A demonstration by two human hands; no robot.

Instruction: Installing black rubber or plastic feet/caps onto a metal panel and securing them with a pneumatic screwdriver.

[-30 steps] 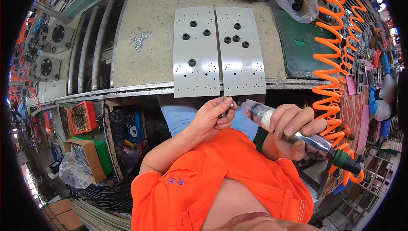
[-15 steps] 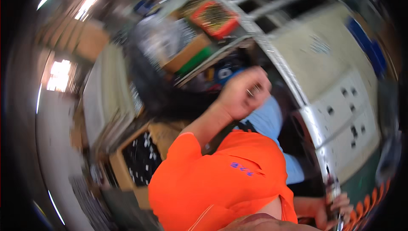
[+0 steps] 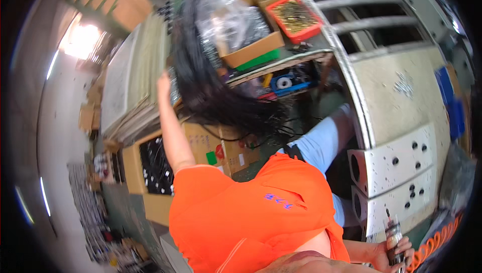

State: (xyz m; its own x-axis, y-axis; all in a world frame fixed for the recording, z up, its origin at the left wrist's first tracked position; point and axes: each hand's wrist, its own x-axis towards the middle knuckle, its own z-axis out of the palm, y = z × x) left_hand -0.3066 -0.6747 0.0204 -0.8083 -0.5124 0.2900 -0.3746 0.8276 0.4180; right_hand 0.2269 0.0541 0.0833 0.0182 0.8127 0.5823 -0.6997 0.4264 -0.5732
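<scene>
Right hand [image 3: 400, 252] grasping the pneumatic screwdriver [image 3: 393, 233], best held clear of the perforated panels [image 3: 381, 173]; outstretched left hand [image 3: 163, 84], grip too blurred to tell

The shirt [image 3: 251, 217] was bright orange with small blue marks, and the pants [image 3: 324, 142] were light blue. The screwdriver [image 3: 394, 234] was dark and silvery, the air hose [image 3: 436, 243] was orange, and the two metal panels [image 3: 379, 170] were pale grey with black spots. The cables [image 3: 192, 64] were black, the tray [image 3: 307, 35] was red, its metal bits [image 3: 293, 17] were gold, and the bins [image 3: 455, 116] were blue.
</scene>
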